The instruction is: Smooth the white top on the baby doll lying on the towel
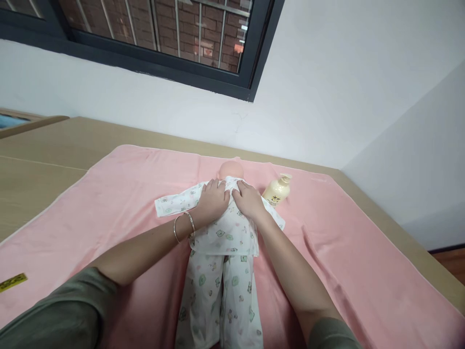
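We see our two forearms bare from the elbows down. Loose olive-green sleeves cover our upper arms, their soft, matte cloth bunched into folds at each elbow. On our left wrist sit two thin metal bangles (183,225), silvery with a warmer gold tint, lying side by side. Our left hand (214,199) and right hand (248,199) wear no rings or gloves.

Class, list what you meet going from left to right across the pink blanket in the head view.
Yellow label → left hand → right hand → cream pump bottle, with both hands resting on the doll's printed shirt.
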### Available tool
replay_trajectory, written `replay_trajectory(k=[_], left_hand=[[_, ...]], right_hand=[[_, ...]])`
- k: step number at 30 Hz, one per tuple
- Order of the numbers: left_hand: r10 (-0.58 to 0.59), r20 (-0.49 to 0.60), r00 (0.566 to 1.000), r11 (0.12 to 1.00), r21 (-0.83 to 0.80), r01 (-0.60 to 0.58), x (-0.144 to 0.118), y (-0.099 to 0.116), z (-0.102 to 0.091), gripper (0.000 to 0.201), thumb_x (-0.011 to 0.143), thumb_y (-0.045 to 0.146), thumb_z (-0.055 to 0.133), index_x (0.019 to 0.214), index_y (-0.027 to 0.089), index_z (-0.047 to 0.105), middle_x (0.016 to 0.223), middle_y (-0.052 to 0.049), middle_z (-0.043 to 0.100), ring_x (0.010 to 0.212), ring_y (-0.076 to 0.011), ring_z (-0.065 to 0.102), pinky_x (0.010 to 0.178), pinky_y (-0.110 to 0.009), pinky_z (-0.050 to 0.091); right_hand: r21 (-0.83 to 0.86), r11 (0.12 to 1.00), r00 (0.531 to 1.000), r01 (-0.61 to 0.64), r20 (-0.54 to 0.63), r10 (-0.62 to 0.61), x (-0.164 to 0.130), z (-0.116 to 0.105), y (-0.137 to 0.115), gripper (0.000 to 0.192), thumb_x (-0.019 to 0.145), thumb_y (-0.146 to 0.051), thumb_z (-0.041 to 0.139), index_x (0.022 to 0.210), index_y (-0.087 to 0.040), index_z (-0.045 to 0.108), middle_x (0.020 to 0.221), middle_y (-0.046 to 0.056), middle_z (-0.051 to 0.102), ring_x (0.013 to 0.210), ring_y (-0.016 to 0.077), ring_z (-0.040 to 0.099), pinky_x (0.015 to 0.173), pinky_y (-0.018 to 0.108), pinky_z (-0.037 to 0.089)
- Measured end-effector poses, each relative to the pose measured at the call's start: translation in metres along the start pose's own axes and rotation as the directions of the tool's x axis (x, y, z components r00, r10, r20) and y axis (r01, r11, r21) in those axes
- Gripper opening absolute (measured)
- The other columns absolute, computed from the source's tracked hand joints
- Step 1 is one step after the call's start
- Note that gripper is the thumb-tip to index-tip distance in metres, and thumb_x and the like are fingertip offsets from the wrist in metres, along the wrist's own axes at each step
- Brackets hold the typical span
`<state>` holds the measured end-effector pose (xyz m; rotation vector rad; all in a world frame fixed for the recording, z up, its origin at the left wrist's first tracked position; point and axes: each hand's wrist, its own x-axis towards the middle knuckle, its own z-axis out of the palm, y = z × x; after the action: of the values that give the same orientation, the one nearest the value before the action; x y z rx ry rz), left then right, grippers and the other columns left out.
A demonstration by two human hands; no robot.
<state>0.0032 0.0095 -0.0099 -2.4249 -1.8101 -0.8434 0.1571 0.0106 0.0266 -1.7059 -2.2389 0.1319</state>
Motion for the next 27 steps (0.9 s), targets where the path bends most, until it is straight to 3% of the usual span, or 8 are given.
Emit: replay_trajectory(k=[7,11,16,20,24,27], left_hand=[[-0.012,0.162,0.987,0.992,-0.121,0.032,0.016,-0.010,-0.007,0.043,0.096,0.032,0.037,0.126,0.012,0.062,0.126,-0.018,0.066,0.123,-0.0317,0.058,0.107,-0.045,0.043],[-0.027,0.224,0.974,0.988,-0.145,0.061,0.023,-0.014,-0.008,0.044,0.095,0.035,0.038,0.126,0.014,0.061,0.126,-0.017,0.067,0.123,-0.0307,0.060,0.106,-0.042,0.043],[-0.077,0.235,0.969,0.983,-0.142,0.112,0.025,-0.016,-0.010,0.046,0.095,0.037,0.039,0.128,0.013,0.059,0.126,-0.019,0.067,0.126,-0.0312,0.059,0.105,-0.040,0.043],[-0.072,0.249,0.966,0.981,-0.158,0.114,0.025,-0.016,-0.015,0.044,0.096,0.038,0.038,0.125,0.014,0.061,0.124,-0.017,0.069,0.124,-0.0308,0.060,0.104,-0.040,0.044],[-0.031,0.198,0.980,0.995,-0.082,0.048,0.013,-0.006,-0.017,0.043,0.098,0.035,0.036,0.122,0.011,0.062,0.121,-0.020,0.067,0.119,-0.0327,0.061,0.104,-0.045,0.045],[0.041,0.109,0.993,0.999,0.016,-0.043,0.001,0.003,-0.018,0.047,0.099,0.033,0.035,0.132,0.007,0.057,0.127,-0.023,0.064,0.123,-0.0346,0.058,0.108,-0.048,0.043]], right_hand=[[-0.058,0.998,0.999,-0.036,0.013,0.037,-0.004,-0.002,-0.011,0.040,0.103,-0.028,0.035,0.131,-0.011,0.058,0.138,0.018,0.062,0.129,0.0297,0.054,0.108,0.039,0.038],[-0.083,0.996,0.999,-0.032,0.028,0.034,-0.012,-0.007,-0.024,0.039,0.103,-0.025,0.035,0.126,-0.007,0.062,0.134,0.021,0.064,0.128,0.0311,0.056,0.109,0.041,0.038],[-0.077,0.997,0.998,-0.017,0.052,0.021,-0.021,-0.010,-0.033,0.039,0.103,-0.025,0.038,0.128,-0.006,0.062,0.137,0.022,0.063,0.134,0.0294,0.052,0.114,0.039,0.034],[-0.006,1.000,0.998,-0.020,0.057,0.020,-0.014,-0.007,-0.023,0.041,0.104,-0.029,0.038,0.134,-0.010,0.059,0.146,0.019,0.057,0.140,0.0278,0.048,0.115,0.038,0.033],[0.027,0.998,0.997,-0.054,0.050,0.052,0.000,-0.006,-0.006,0.044,0.106,-0.037,0.035,0.135,-0.013,0.058,0.147,0.017,0.057,0.139,0.0266,0.049,0.113,0.037,0.035],[0.006,0.999,0.997,-0.046,0.064,0.046,0.001,-0.008,-0.005,0.044,0.107,-0.038,0.033,0.131,-0.014,0.060,0.142,0.017,0.060,0.134,0.0268,0.054,0.110,0.037,0.037]])
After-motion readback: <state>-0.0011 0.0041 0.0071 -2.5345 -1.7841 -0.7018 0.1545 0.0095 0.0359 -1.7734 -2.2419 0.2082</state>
